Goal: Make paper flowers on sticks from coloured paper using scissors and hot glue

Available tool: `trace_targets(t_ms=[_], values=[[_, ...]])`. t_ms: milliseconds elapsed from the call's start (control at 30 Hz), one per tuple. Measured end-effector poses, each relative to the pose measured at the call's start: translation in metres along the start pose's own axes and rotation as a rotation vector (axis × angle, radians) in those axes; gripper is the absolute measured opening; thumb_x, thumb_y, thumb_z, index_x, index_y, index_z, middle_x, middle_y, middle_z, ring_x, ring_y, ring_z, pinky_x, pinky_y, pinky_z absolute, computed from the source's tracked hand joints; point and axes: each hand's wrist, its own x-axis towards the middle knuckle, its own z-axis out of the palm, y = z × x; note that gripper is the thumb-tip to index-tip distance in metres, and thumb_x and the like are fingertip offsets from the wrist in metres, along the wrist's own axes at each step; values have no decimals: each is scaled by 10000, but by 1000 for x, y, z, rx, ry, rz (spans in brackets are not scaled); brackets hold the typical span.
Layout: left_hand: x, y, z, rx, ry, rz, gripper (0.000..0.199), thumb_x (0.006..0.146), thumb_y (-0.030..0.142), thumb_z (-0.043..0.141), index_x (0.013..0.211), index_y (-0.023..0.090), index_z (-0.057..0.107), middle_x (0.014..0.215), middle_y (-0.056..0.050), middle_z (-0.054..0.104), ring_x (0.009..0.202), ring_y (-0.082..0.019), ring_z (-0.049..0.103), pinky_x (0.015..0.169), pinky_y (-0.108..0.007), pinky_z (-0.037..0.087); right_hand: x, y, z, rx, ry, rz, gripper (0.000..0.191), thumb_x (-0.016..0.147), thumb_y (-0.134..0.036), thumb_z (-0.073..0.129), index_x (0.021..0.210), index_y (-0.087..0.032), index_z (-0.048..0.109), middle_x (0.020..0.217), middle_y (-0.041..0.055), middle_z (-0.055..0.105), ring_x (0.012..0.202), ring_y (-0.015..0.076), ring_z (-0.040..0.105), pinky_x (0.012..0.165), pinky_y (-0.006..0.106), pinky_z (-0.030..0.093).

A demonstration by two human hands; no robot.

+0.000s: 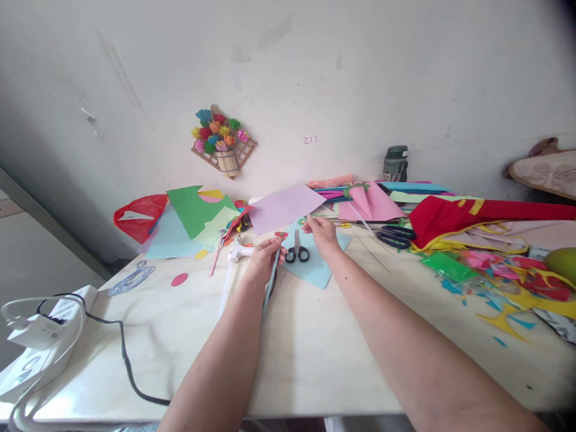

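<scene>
My left hand (266, 257) is closed around a narrow light blue strip (271, 282), which hangs down along my forearm. A small red paper flower (281, 234) shows right at its fingertips; whether it is joined to the strip I cannot tell. My right hand (323, 234) is pinched at a small green paper piece (302, 221) with a reddish spot. Between my hands, black-handled scissors (297, 254) lie on a light blue paper sheet (320, 279), blades pointing away. Just left of my left hand lies a white glue gun (238, 252).
Coloured paper sheets (288, 207) line the back by the wall. Dark scissors (396, 236), a red cloth (432, 222) and paper scraps (504, 318) lie to the right. A power strip (67, 318) with cables stands left. A pink paper circle (179, 279) lies nearby.
</scene>
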Motion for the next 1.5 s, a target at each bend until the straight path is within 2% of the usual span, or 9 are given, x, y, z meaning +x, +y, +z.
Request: trace_targets(t_ms=[100,300,400,567,767,967,1133,1300,1500], values=[[-1,1,1,3,2,3,311,607,344,660,810,118,591,537,6,558,385,-56,453,359,-171,310,-6,-5,3,-90,-130,-42,302,729,-425,469,634,-166,594,612,16,622,550,139,573,607,285,442],[-1,3,0,-23,6,-44,278,605,319,666,789,128,582,544,4,566,391,-57,462,377,-170,331,-17,-16,8,-154,-262,-250,192,677,-332,587,793,-193,651,1004,53,614,943,165,541,812,306,398],[-2,4,1,-33,-5,-58,259,606,312,665,776,136,579,549,9,563,400,-57,468,384,-169,332,-21,-18,13,-138,-271,-295,193,634,-301,641,786,-182,656,1081,82,573,1033,167,497,902,317,340],[-3,5,3,-18,-4,-53,279,597,329,669,777,135,583,551,12,563,396,-58,461,383,-177,331,-23,-16,20,-75,-224,-317,60,631,-252,630,630,-192,623,1018,52,590,977,159,526,893,324,351],[-1,2,1,-17,7,-47,260,587,320,673,727,126,570,544,5,567,387,-59,467,372,-177,326,-18,-10,19,8,-134,-172,143,637,-317,593,625,-175,579,792,34,632,782,162,574,755,312,428],[0,0,0,11,20,-26,248,595,317,664,712,121,567,531,1,561,379,-54,457,362,-172,321,-17,-18,15,389,-123,117,239,678,-404,559,670,-180,476,649,14,630,379,73,462,393,216,398],[0,0,0,-12,-9,-24,266,585,318,667,737,119,577,533,3,557,390,-51,458,374,-171,332,-5,-14,7,603,7,159,264,712,-419,553,678,-196,416,725,36,644,666,137,623,592,267,500],[-1,1,0,-16,-4,-39,239,587,302,667,713,125,567,520,8,551,394,-54,465,370,-166,331,3,-4,-1,399,125,67,244,732,-423,495,722,-179,489,897,70,637,828,151,604,744,316,469],[-2,2,1,-9,11,-32,248,587,303,674,704,115,563,512,4,552,373,-52,454,356,-166,327,-8,-14,0,-10,-203,-230,186,711,-306,523,823,-182,604,1025,49,611,971,167,537,859,337,389]])
